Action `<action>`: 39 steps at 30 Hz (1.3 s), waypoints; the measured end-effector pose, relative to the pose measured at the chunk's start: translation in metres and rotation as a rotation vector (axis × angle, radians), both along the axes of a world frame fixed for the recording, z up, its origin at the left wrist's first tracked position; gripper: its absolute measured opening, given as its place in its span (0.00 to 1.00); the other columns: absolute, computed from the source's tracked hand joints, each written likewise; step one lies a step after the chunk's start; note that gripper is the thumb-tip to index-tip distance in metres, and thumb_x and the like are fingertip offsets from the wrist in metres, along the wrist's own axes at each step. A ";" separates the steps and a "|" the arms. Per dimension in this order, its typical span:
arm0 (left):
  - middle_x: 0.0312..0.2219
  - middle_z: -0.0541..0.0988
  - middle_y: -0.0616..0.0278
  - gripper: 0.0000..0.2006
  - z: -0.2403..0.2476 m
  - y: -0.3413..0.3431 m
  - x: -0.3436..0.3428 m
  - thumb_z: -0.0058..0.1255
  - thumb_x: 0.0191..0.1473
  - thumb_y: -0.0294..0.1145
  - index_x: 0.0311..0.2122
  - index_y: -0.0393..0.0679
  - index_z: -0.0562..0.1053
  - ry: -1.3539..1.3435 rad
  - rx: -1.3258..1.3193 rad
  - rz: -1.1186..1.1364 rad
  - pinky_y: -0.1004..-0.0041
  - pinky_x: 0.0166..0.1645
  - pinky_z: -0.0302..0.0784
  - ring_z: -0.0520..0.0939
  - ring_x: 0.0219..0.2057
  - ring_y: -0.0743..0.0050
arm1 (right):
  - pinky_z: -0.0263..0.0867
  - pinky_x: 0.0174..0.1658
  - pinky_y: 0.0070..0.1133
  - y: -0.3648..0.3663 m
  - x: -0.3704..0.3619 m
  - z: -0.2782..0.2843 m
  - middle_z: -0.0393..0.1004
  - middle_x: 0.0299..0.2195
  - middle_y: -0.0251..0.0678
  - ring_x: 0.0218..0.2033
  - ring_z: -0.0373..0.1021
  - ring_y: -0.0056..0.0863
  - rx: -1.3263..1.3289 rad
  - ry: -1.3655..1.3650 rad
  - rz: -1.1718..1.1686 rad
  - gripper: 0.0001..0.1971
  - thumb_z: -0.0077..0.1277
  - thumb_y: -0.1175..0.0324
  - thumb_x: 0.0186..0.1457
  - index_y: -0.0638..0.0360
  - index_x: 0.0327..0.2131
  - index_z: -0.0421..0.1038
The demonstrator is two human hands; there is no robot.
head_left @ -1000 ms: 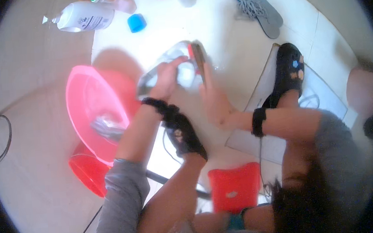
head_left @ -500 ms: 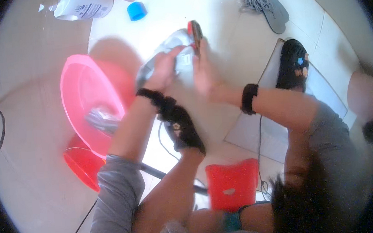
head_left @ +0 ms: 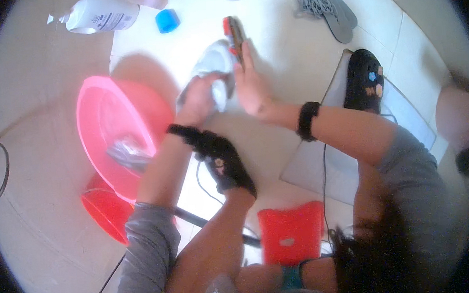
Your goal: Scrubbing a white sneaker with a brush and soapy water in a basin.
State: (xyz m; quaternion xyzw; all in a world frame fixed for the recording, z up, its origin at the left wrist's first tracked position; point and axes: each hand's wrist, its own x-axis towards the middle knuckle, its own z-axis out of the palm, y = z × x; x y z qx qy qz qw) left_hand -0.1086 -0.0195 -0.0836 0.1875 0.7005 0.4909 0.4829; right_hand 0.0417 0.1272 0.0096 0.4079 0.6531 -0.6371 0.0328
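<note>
A light grey-white shoe [head_left: 217, 57], partly blurred, is gripped in my left hand [head_left: 197, 101] above the floor, right of the pink basin. My right hand [head_left: 253, 92] holds a scrubbing brush [head_left: 236, 36] with a dark back and red bristles. The bristle side faces the shoe and lies against or very close to its right side; exact contact cannot be made out. Fingers of the left hand wrap the near part of the shoe and hide it. The right fingers lie along the brush's back, stretched forward.
Left stands a tilted pink basin [head_left: 87, 130] with a clear plastic bag [head_left: 127, 154], beside a red bucket [head_left: 105, 214]. Farther off are a white bottle [head_left: 104, 13], a blue cap [head_left: 168, 20] and grey insoles [head_left: 340, 19] with laces. A red stool [head_left: 291, 224] is near me.
The brush and my right hand have moved a little farther away and to the left along the shoe. My left hand has turned slightly with the shoe.
</note>
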 end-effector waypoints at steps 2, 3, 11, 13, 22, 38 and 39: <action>0.34 0.78 0.54 0.13 0.044 0.038 0.031 0.51 0.52 0.25 0.43 0.30 0.70 -0.172 -0.089 0.195 0.68 0.38 0.77 0.79 0.34 0.65 | 0.65 0.36 0.46 0.001 0.026 -0.020 0.73 0.28 0.60 0.30 0.70 0.59 0.085 0.131 0.035 0.33 0.29 0.56 0.65 0.53 0.66 0.27; 0.34 0.78 0.54 0.14 0.074 0.053 0.044 0.52 0.51 0.25 0.43 0.30 0.70 -0.322 -0.182 0.404 0.68 0.36 0.77 0.79 0.33 0.66 | 0.64 0.36 0.46 0.002 0.035 -0.017 0.73 0.28 0.60 0.30 0.70 0.59 0.089 0.152 0.056 0.33 0.29 0.56 0.65 0.53 0.66 0.27; 0.34 0.79 0.54 0.22 0.118 0.055 0.050 0.59 0.45 0.29 0.45 0.30 0.70 0.071 -0.554 0.097 0.71 0.37 0.77 0.80 0.33 0.66 | 0.52 0.51 0.36 0.004 0.058 -0.032 0.60 0.45 0.59 0.48 0.58 0.54 0.138 0.080 0.019 0.31 0.31 0.60 0.64 0.60 0.65 0.34; 0.35 0.80 0.54 0.22 0.110 0.049 0.049 0.61 0.41 0.30 0.43 0.31 0.73 0.282 -0.643 -0.375 0.71 0.40 0.76 0.80 0.35 0.66 | 0.40 0.66 0.27 0.008 0.057 -0.027 0.47 0.63 0.57 0.65 0.45 0.47 0.099 0.169 -0.006 0.29 0.32 0.65 0.64 0.71 0.63 0.39; 0.35 0.80 0.52 0.21 0.118 0.051 0.034 0.57 0.51 0.39 0.45 0.33 0.71 -0.352 -0.386 -0.007 0.69 0.41 0.78 0.82 0.33 0.66 | 0.65 0.36 0.42 0.003 0.056 -0.017 0.73 0.26 0.57 0.30 0.71 0.58 0.090 0.142 -0.084 0.32 0.33 0.51 0.63 0.45 0.66 0.35; 0.34 0.80 0.52 0.20 0.113 0.062 0.018 0.45 0.57 0.43 0.45 0.35 0.71 -0.780 -0.081 0.470 0.65 0.43 0.79 0.82 0.33 0.61 | 0.66 0.40 0.36 0.002 0.075 0.023 0.72 0.38 0.59 0.37 0.72 0.54 0.070 0.153 -0.041 0.31 0.37 0.58 0.63 0.52 0.66 0.41; 0.35 0.80 0.52 0.21 0.112 0.061 0.019 0.45 0.57 0.45 0.45 0.35 0.71 -0.736 -0.116 0.489 0.65 0.43 0.79 0.82 0.34 0.61 | 0.66 0.40 0.36 0.001 0.078 0.020 0.72 0.38 0.60 0.36 0.72 0.54 0.098 0.168 -0.041 0.31 0.37 0.58 0.63 0.52 0.66 0.41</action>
